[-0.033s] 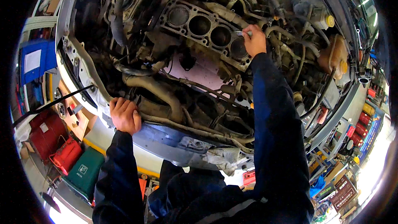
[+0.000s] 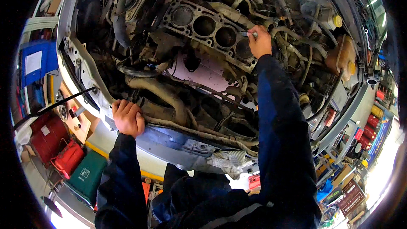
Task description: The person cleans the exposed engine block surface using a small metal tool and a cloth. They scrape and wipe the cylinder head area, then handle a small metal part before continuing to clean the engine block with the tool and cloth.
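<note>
An open engine block [image 2: 214, 41] with a row of round cylinder bores lies deep in the engine bay. Over its right end my right hand [image 2: 260, 42] pinches a small, thin silvery tool [image 2: 245, 33]. The tool's tip reaches left to the block's top face near the far edge of the two right-hand bores; its exact kind is too small to make out. My left hand [image 2: 128, 118] rests on the front edge of the car body [image 2: 159, 140], fingers curled over the rim and holding it, next to a thick hose [image 2: 163, 93].
Hoses and pipes crowd round the block. A brownish coolant tank [image 2: 340, 57] and a yellow-capped reservoir [image 2: 328, 19] stand at right. A black prop rod [image 2: 55, 106] crosses at left. A crumpled cloth [image 2: 229, 161] lies on the front edge. Red and green cases [image 2: 87, 176] stand lower left.
My right hand and forearm have shifted very slightly left, still pinching the tool. My left hand stays in place on the front edge.
</note>
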`<state>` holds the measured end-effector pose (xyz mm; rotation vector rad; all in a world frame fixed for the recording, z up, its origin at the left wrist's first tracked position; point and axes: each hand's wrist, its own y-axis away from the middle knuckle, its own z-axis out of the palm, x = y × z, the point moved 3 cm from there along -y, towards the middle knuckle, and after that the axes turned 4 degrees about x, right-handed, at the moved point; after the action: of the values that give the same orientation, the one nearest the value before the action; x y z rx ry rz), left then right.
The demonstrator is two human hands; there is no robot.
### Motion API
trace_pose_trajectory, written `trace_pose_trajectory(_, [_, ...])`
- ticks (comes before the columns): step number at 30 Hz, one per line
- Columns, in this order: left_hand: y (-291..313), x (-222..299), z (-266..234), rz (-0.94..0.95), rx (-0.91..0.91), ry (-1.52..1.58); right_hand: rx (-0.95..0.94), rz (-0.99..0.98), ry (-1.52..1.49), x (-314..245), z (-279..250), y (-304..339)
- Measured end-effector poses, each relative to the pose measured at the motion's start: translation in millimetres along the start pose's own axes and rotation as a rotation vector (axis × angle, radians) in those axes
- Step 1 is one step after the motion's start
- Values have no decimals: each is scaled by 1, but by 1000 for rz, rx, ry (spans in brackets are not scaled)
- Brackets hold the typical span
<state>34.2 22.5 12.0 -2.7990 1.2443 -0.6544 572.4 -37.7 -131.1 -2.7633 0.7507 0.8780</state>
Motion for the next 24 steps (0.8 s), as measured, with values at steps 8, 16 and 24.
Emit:
trace_pose_trajectory(8, [3,0,-1,13,2,-13,-91,-59,-33,-13,-3,-6])
trace_pose_trajectory(16, [2,-3,1,2,-23,-10,-142,-22,16,-15,2,1])
trace_pose_trajectory(24, [6,-1,1,25,6,-9,-54,-47,34,-6,-6,0])
